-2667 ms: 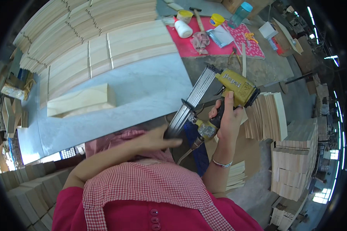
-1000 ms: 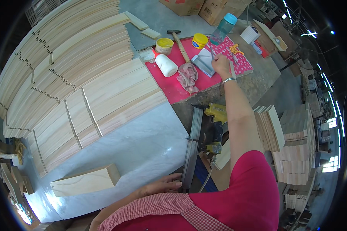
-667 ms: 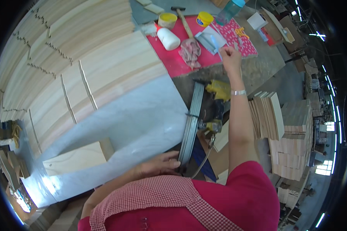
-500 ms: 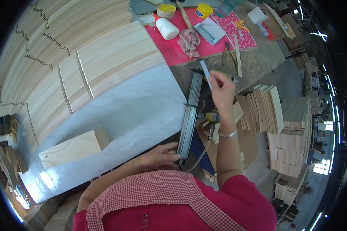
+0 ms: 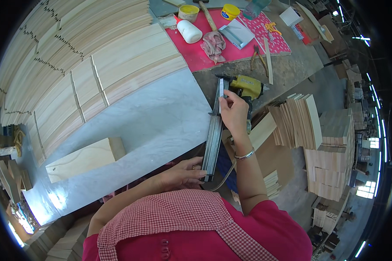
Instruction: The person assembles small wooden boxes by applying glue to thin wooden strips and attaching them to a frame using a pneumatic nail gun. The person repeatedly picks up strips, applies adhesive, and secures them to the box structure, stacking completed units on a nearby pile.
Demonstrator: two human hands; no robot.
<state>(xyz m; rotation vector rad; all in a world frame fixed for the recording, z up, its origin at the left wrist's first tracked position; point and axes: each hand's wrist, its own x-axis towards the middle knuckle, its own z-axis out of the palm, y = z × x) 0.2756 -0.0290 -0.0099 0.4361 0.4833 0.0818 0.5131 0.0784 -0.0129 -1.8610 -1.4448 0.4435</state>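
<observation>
A yellow and black nail gun [image 5: 248, 86] lies at the right front edge of the workbench, its long metal magazine [image 5: 213, 141] pointing back toward me. My left hand [image 5: 178, 177] grips the near end of the magazine between thumb and fingers. Pinched in my right hand [image 5: 234, 112] is a narrow silvery strip of fasteners [image 5: 221, 88], lying along the far part of the magazine. Whether they are nails or staples cannot be made out. A thin air hose [image 5: 225, 176] runs beneath the gun. To the left, a wooden box-like block [image 5: 85, 160] rests on the pale board [image 5: 161, 117].
Stacked wooden boards [image 5: 130, 56] fill the far left. A pink cloth [image 5: 183, 58] carries a white glue bottle [image 5: 189, 31], a hammer [image 5: 207, 17], a rag [image 5: 213, 45] and yellow-lidded tubs. Pliers [image 5: 259, 58] lie nearby. More wood stacks [image 5: 294, 122] stand at right.
My right hand has come left and nearer with the fastener strip, from beside the magazine onto it. The yellow gun body now shows more fully. My left hand keeps its grip.
</observation>
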